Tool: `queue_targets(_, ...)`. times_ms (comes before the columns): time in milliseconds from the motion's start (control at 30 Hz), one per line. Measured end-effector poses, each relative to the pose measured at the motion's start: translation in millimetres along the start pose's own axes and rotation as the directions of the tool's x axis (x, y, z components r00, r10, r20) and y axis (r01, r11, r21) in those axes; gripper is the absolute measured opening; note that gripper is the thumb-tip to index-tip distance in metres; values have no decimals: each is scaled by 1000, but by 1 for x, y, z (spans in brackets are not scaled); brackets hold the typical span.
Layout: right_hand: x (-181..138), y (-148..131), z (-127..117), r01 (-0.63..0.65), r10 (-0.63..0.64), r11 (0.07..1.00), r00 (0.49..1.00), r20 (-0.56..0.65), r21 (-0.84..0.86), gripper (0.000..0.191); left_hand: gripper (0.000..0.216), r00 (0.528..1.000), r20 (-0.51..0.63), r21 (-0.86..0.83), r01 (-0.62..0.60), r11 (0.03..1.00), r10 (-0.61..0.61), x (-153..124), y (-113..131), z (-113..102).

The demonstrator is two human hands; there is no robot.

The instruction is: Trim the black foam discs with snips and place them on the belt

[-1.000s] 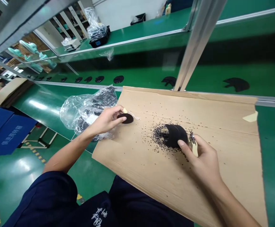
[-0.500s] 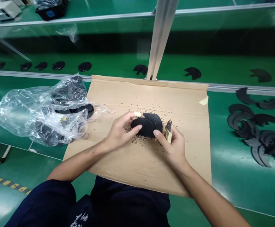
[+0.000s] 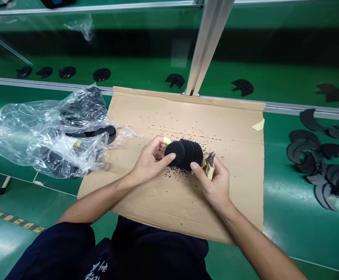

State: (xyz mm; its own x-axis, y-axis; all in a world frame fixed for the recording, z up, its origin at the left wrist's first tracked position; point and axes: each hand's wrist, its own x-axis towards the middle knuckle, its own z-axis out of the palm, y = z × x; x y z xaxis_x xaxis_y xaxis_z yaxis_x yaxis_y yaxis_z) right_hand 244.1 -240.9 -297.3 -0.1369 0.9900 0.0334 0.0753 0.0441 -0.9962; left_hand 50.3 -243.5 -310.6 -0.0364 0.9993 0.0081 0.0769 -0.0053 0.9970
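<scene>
Over a brown cardboard sheet (image 3: 233, 128), both hands hold a fanned stack of round black discs (image 3: 187, 153). My left hand (image 3: 150, 161) pinches the front disc between thumb and taped forefinger. My right hand (image 3: 214, 182) supports the stack from the right with its thumb, and also grips small cutters with cream handles (image 3: 208, 165) in the palm. Tiny black crumbs (image 3: 172, 173) lie scattered on the cardboard beneath the discs.
A clear plastic bag (image 3: 49, 132) with more black parts lies to the left. Black curved offcuts (image 3: 318, 155) are piled on the green bench at right. Black pieces (image 3: 101, 74) sit spaced along the belt behind. A metal post (image 3: 207, 42) rises at the cardboard's far edge.
My left hand brought a black disc from beside the bag to the stack at my right hand. Both hands now hold the discs fanned out at the middle of the cardboard.
</scene>
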Motion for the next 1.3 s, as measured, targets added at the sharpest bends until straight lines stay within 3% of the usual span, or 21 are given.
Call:
queue_targets(267, 0, 4, 0, 36, -35, 997, 999, 18, -62, 25, 30, 999, 11, -163, -45, 986, 47, -2, -5, 3)
queue_targets(433, -1, 2, 1, 52, -51, 994, 999, 11, -100, 27, 24, 981, -57, 6, -188, 982, 188, -4, -2, 2)
queue_targets(667, -3, 1, 1, 78, -72, 991, 996, 61, -107, 28, 31, 997, 54, -207, -43, 977, 56, -2, -8, 6)
queue_targets(867, -4, 2, -2, 59, -43, 990, 992, 121, -130, 28, 30, 996, 38, -220, -76, 973, 86, -2, -7, 2)
queue_targets(1000, -2, 3, -6, 47, -30, 988, 993, 114, -144, 28, 29, 992, 42, -158, -113, 981, 121, -3, -1, -4)
queue_targets(1167, 4, 2, -11, 14, -2, 989, 997, 77, -150, 34, 24, 978, 154, -28, -137, 990, 140, -10, 1, -3)
queue_targets(1300, 4, 4, -10, 66, -45, 984, 991, 124, -166, 28, 24, 943, 231, 181, -284, 942, 240, -13, 1, -4)
